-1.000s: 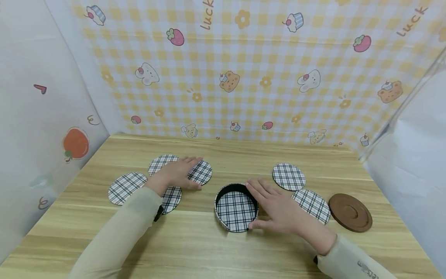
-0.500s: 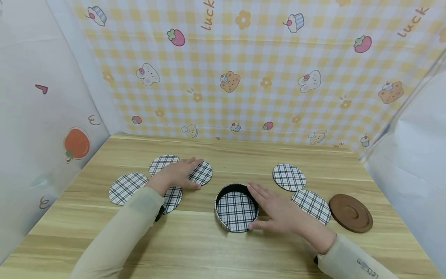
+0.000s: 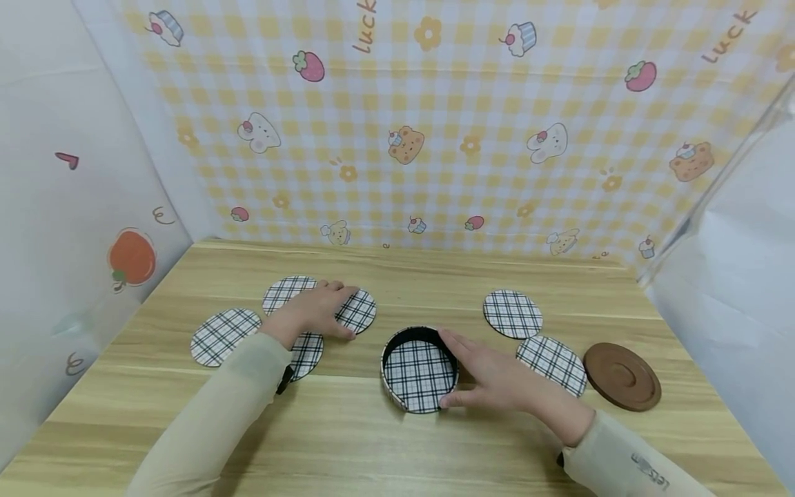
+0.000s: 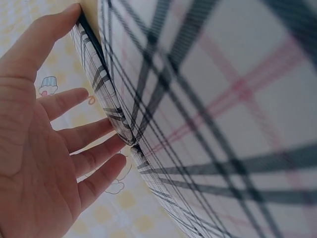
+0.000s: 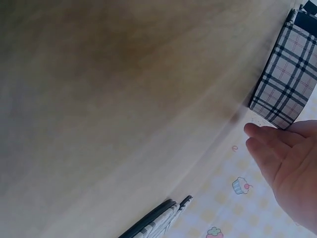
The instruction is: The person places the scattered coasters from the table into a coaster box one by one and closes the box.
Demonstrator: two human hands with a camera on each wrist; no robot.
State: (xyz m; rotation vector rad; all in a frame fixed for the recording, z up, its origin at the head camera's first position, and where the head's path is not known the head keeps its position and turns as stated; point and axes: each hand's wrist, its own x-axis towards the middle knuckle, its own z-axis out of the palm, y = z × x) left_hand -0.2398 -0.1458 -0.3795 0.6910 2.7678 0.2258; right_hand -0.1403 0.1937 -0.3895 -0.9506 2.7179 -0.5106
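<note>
The left hand spans a coaster to the left of the box, its fingers spread and loosely bent rather than clenched; the thumb tip is at the coaster's edge, and whether the other fingertips touch it is hard to tell. Three more coasters lie around that hand and its wrist, two of them partly covered. The right hand is also unclenched, its fingers nearly straight along the box's far right rim and its thumb at the near right. The box stands upright mid-way across the surface, plaid showing inside. Farther right, two other coasters lie edge to edge, and a brown disc is just beside the nearer one. A yellow checked backdrop rises behind.
</note>
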